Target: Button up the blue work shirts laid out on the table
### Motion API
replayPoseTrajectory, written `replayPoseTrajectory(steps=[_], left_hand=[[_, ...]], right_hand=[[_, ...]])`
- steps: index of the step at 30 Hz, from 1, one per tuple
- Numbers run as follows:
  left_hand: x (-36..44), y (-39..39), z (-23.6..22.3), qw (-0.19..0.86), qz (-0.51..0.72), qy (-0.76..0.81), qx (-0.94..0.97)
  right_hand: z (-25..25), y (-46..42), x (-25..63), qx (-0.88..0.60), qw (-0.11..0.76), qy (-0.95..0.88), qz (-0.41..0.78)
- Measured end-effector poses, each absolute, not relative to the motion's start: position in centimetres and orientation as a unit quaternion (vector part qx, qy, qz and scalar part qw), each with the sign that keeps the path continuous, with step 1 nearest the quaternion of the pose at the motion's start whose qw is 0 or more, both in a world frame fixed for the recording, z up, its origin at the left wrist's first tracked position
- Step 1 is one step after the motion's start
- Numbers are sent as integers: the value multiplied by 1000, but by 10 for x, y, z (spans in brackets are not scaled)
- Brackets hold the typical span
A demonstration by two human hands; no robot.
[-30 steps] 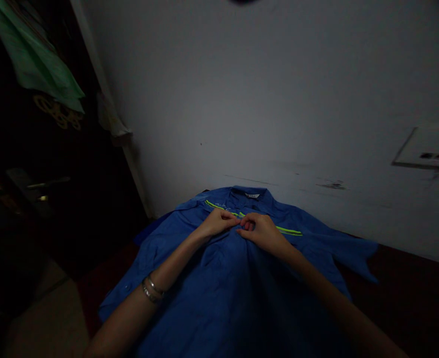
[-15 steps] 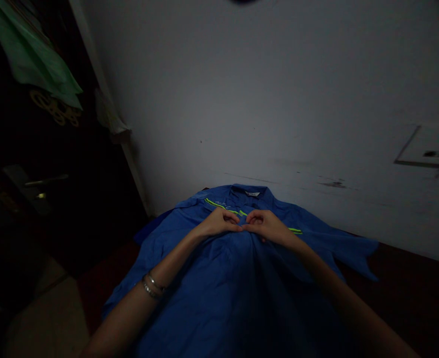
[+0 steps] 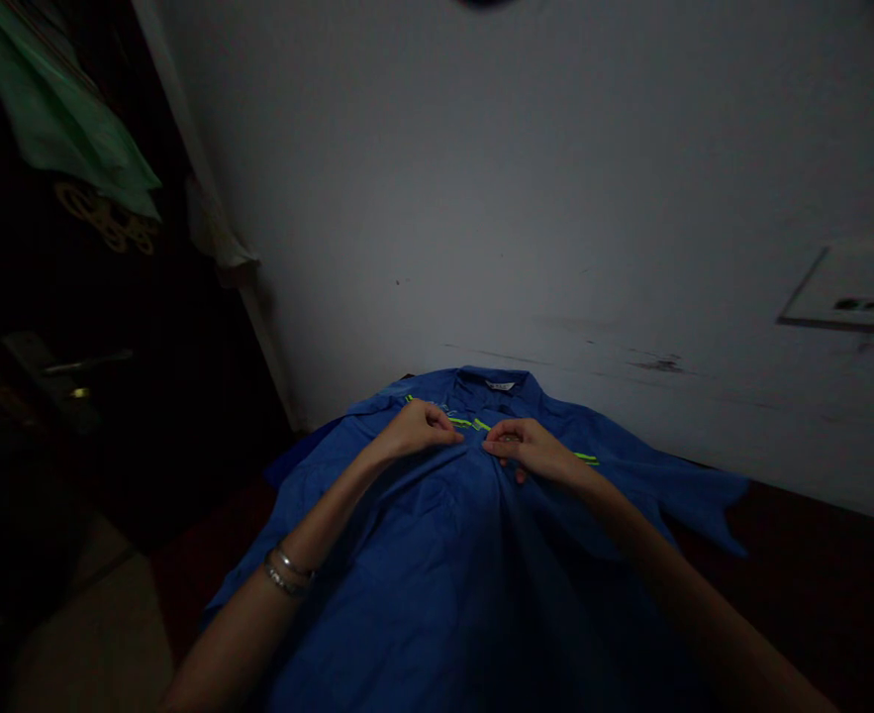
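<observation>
A blue short-sleeved shirt lies spread out face up, its collar against the wall and yellow-green stripes across the chest. My left hand pinches the fabric near the front placket, just below the stripe. A short gap to the right, my right hand is closed in a pinch on the other side of the placket, lifting the cloth into folds. Any button between the fingers is too dark and small to make out. Two metal bracelets circle my left wrist.
Behind the shirt rises a pale wall with scuff marks and a socket plate at right. A dark door with a lever handle stands on the left, green cloth hanging above. The dark red surface shows beside the sleeve.
My left hand has moved left and slightly up, away from my right hand, so a gap now parts the fingertips. My right hand stays nearly in place.
</observation>
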State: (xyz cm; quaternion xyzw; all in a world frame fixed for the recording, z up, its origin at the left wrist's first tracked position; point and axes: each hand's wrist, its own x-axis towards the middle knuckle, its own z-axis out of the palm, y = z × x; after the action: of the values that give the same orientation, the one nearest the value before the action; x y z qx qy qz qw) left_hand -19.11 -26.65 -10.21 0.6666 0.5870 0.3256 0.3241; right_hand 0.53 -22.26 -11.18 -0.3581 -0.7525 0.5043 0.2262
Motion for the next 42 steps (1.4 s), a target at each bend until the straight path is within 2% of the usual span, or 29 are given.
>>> replayPoseTrajectory(steps=[3,5,14,24,38,42], left_hand=[[-192,-275,-97,439,204,572,662],[-189,-277,-100,464,189,564,656],[-172,-267,-117,430,296,581,625],[-168,-268,-118,438,337,578,600],[-183,-270,-107,466,311,537,630],[-185,-271,-102,458,294,525,655]], right_hand=[[-112,-223,5,-372,224,-736,519],[-113,-223,5,-373,223,-727,532],[-118,-222,2,-367,220,-694,579],[-119,-222,-1,-364,216,-719,550],[-129,-228,-9,-371,227,-755,490],[-125,-237,-11,-382,258,-784,415]])
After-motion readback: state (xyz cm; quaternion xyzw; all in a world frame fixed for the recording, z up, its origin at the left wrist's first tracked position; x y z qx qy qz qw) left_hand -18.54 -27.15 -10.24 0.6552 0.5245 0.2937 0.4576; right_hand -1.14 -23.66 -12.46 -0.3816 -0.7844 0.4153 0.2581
